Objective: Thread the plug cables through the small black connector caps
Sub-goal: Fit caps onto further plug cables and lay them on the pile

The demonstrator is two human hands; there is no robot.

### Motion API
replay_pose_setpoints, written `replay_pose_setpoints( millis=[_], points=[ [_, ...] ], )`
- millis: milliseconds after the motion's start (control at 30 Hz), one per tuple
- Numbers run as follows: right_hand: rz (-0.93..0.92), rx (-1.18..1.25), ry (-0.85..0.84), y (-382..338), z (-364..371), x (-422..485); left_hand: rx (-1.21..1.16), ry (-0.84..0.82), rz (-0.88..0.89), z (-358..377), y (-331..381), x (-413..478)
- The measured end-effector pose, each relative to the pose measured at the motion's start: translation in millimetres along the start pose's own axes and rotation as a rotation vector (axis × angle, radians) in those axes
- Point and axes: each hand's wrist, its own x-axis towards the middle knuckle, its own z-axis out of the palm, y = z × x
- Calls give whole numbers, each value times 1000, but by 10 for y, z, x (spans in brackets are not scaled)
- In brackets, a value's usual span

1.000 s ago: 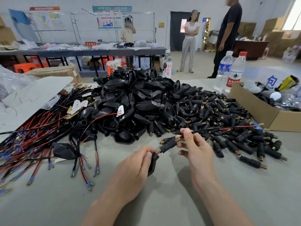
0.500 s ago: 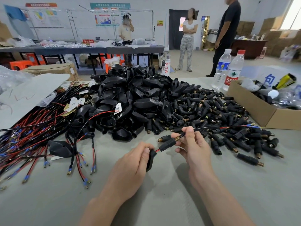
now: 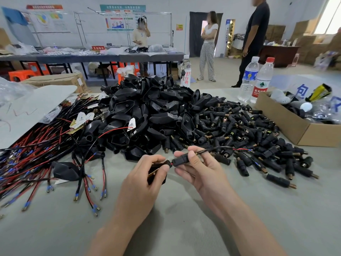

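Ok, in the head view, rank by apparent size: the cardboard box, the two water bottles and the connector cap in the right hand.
1. cardboard box, partly cut off by the frame edge.
2. red-capped bottle and blue-labelled bottle: look alike, not ranked.
3. connector cap, pinched by the right hand, smallest though nearest.

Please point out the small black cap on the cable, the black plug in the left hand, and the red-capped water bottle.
small black cap (image 3: 180, 160): head view, middle of its barrel.
black plug (image 3: 159, 179): head view, lower body.
red-capped water bottle (image 3: 262, 84): head view, its label.
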Motion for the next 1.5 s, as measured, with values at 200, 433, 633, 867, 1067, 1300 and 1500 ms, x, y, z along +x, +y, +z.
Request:
replay_pose_setpoints(
  millis=[200,433,633,867,1067,1300,1500],
  points=[
    [-37,-25,-15,-5,-14,-6,22,4,88,-6,16,11],
    [-57,-53,1,8,-6,2,109,24,162,-10,21,15],
    [-72,-114,-6,29,-5,-6,169,21,192,-10,6,11],
    [-70,-141,5,26,-3,-2,182,30,205,-17,13,5],
    [-60,-174,-9,23,0,-4,138,9,175,-17,31,1],
    [-87,-218,-8,33,7,0,113,12,161,-25,48,10],
    [-85,-212,-18,42,-6,9,100,1,147,-29,48,17]
  ],
)
